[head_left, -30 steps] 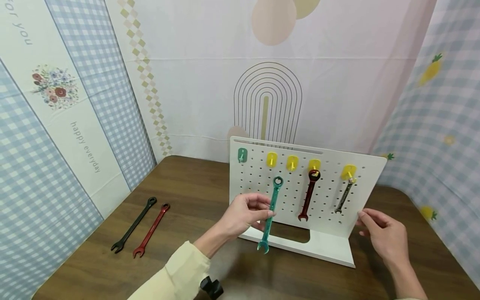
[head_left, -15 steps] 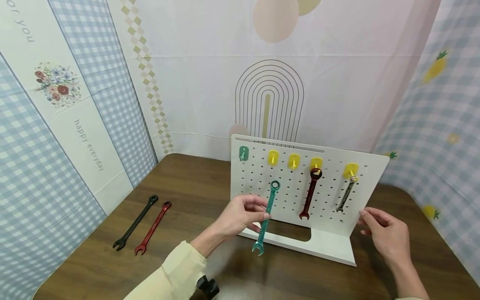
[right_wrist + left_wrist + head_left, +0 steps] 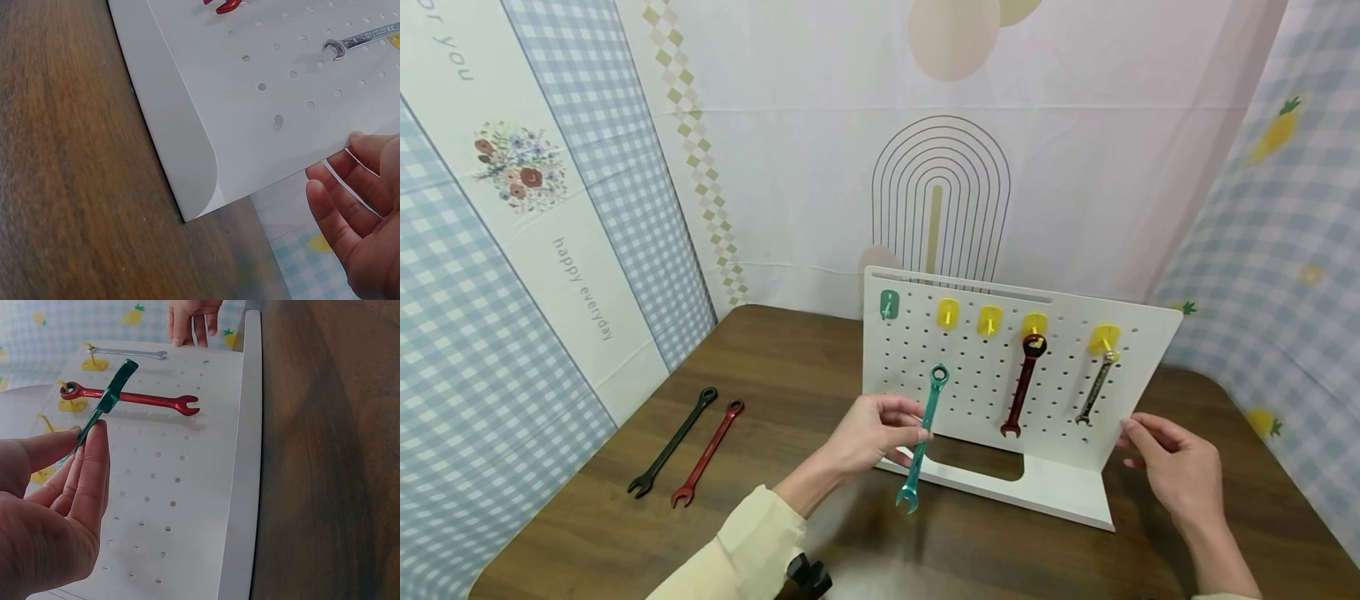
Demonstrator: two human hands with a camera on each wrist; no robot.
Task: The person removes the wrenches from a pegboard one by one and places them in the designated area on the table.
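Observation:
My left hand (image 3: 874, 435) pinches a green combination wrench (image 3: 925, 433) between thumb and fingers, ring end up and open end down. It is held in front of the lower left part of a white pegboard (image 3: 958, 400), apart from its hooks. In the left wrist view the green wrench (image 3: 111, 394) appears nearly edge-on. My right hand (image 3: 1180, 467) grips the pegboard's right edge, thumb at the front face and fingers behind. A dark red wrench (image 3: 1022, 387) and a small silver wrench (image 3: 1095, 390) hang from yellow hooks on the board.
A green hook (image 3: 889, 305) sits at the board's upper left, and two bare yellow hooks, one (image 3: 948, 314) left of the other (image 3: 989, 321), are beside it. On the wooden table (image 3: 775, 358) at left lie a black wrench (image 3: 673, 442) and a red wrench (image 3: 709, 454).
My left hand has moved a little left and slightly down with the green wrench, away from the hooks. My right hand stays at the board's edge. The head view has shifted slightly.

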